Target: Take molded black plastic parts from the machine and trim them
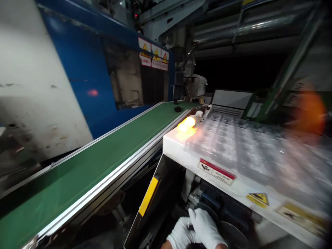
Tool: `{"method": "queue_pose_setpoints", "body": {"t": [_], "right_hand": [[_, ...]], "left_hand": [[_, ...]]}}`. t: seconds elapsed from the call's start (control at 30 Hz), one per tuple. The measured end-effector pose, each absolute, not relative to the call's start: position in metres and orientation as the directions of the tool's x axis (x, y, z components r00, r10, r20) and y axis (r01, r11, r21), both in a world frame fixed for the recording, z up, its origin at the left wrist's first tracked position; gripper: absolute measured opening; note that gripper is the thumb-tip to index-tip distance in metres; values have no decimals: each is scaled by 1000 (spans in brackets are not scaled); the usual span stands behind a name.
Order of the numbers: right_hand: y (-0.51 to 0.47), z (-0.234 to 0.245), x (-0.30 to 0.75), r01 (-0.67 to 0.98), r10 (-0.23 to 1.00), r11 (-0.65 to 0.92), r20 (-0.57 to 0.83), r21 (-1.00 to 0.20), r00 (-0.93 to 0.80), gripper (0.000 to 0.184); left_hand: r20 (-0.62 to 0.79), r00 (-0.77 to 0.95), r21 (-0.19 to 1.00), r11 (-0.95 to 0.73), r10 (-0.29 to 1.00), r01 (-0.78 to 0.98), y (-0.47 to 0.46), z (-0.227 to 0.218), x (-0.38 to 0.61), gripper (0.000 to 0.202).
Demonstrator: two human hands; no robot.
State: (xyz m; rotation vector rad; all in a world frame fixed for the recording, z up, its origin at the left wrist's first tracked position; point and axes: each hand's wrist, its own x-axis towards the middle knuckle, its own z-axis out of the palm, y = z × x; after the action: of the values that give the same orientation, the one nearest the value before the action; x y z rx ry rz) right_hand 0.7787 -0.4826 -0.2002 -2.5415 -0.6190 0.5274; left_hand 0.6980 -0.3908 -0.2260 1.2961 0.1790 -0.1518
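My left hand [181, 233] and my right hand [204, 226], both in white gloves, are together low in the view, below the edge of a white workbench [172, 147]. The left hand's fingers are curled in. The right hand's fingers are pressed together and lie against the left hand. Anything between them is hidden. On the bench lies a clear plastic tray [228, 138] with rows of moulded pockets, blurred toward the right. A glowing yellow-orange lamp [187, 124] is at the bench's far left corner.
A green conveyor belt [103, 159] runs along the left, with a small black part [177, 109] near its far end. Behind it stands a blue machine [85, 69] with warning labels. A yellow-marked panel [149, 196] rises left of my hands. An orange blur [311, 112] is at right.
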Motion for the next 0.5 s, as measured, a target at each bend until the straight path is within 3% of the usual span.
{"method": "queue_pose_setpoints", "body": {"t": [0.23, 0.3, 0.37, 0.4, 0.43, 0.47, 0.5], "right_hand": [[-508, -183, 783, 476, 567, -824, -468, -308, 678, 62], [-511, -176, 772, 482, 527, -847, -470, -224, 708, 63], [-507, -183, 739, 508, 540, -841, -351, -187, 765, 57], [-503, -193, 714, 532, 568, -823, -267, -200, 778, 54], [-497, -207, 684, 600, 666, -726, -128, -336, 735, 51], [-490, -224, 651, 723, 823, -525, -52, -449, 565, 50], [-482, -242, 619, 790, 916, -375, -63, -486, 396, 48]], "left_hand": [[-279, 957, 935, 248, 75, 253, -421, -244, 683, 53], [-324, 934, 933, 217, 152, 288, -428, -251, 664, 50], [-391, 901, 917, 169, 190, 362, -430, -260, 627, 42], [-432, 882, 900, 146, 188, 410, -429, -264, 600, 37], [-484, 859, 875, 126, 169, 468, -426, -268, 568, 34], [-539, 827, 842, 109, 162, 528, -420, -271, 532, 34], [-578, 790, 816, 109, 207, 568, -413, -272, 493, 30]]}}
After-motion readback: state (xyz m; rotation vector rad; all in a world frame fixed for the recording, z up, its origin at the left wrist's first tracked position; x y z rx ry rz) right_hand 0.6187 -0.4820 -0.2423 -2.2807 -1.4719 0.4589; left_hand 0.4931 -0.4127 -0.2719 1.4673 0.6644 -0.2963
